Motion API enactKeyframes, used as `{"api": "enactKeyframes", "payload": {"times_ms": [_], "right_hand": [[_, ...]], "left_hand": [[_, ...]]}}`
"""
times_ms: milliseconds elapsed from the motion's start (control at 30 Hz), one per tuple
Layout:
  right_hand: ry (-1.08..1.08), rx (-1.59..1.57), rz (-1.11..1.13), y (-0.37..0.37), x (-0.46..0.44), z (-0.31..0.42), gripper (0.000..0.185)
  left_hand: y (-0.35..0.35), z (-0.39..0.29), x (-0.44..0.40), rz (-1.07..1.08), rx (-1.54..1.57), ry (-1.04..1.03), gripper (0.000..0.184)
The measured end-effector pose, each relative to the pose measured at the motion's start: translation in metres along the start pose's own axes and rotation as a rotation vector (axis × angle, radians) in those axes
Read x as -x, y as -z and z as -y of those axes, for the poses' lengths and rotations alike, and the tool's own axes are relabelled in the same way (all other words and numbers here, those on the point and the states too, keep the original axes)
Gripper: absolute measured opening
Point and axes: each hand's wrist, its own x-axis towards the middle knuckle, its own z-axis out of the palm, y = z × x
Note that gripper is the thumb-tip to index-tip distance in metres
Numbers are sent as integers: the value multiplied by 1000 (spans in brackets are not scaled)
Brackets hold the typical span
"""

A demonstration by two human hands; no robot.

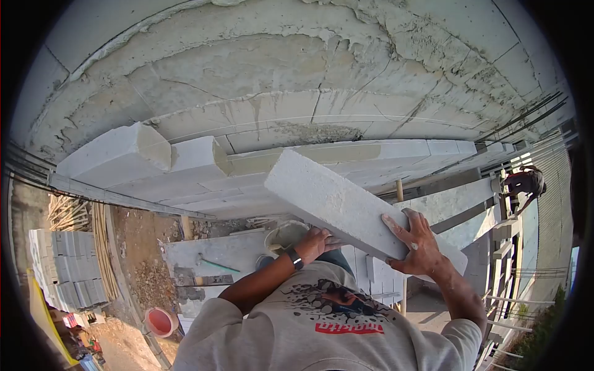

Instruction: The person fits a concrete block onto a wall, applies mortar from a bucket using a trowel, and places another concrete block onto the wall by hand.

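Note:
A long white aerated concrete block [337, 204] is held tilted in front of my chest, its far left end raised near the wall. My right hand [416, 244] grips its near right end, thumb and fingers spread over the sides. My left hand [314, 244], with a watch on the wrist, is closed at the block's lower edge; its fingertips are partly hidden beneath. Beyond the block runs a course of the block wall [402, 151] with grey mortar on top. Two blocks [117, 154] stand on the wall to the left.
A bucket [286, 235] stands behind my left hand on the scaffold boards [223, 250]. Below left are a pink bucket [161, 322] and stacked blocks [71, 266]. Another person [525, 183] is at the far right. A string line crosses the rough wall [247, 68].

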Motion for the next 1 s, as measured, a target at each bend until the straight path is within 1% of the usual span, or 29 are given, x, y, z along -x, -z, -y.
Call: {"api": "enactKeyframes", "payload": {"times_ms": [33, 100, 133, 167, 200, 267, 300, 333, 367, 467, 567, 600, 700, 800, 900, 1000], "right_hand": [[45, 27, 38, 10, -11, -11, 107], [190, 66, 26, 31, -38, -36, 106], [263, 84, 30, 43, -53, -46, 106], [344, 103, 38, 53, -66, -54, 105], [416, 77, -10, 60, -80, -60, 105], [486, 120, -48, 72, -104, -71, 104], [539, 145, -67, 78, -119, -72, 104], [565, 195, -84, 84, -131, -72, 98], [604, 227, -112, 88, -144, -72, 98], [703, 269, -179, 87, -175, -76, 99], [760, 283, -169, 78, -198, -79, 104], [786, 279, -162, 74, -203, -81, 105], [823, 389, -181, 65, -210, -81, 105], [848, 392, -193, 62, -217, -84, 103], [875, 396, -217, 74, -222, -82, 100], [876, 385, -214, 84, -219, -80, 96]], "left_hand": [[0, 1, -6, -21, 4, -79, 73], [-3, -1, -25, -53, 16, -254, 78], [-6, -5, -33, -183, -24, -255, 78], [-15, -7, -44, -234, -119, -286, 78], [-25, -12, -52, -291, -213, -323, 77], [-47, -18, -71, -459, 31, -302, 75], [-62, -22, -80, -426, 168, -329, 75], [-76, -29, -89, -383, 303, -372, 74], [-83, -35, -100, -329, 434, -426, 74], [-74, -45, -136, -308, 520, -624, 86], [-79, -58, -147, -221, 504, -750, 88], [-77, -61, -152, -249, 469, -759, 89], [-67, -62, -163, -212, 458, -800, 88], [-72, -66, -171, -166, 528, -851, 75], [-89, -75, -167, -211, 509, -868, 82], [-98, -79, -168, -159, 564, -873, 90]]}}
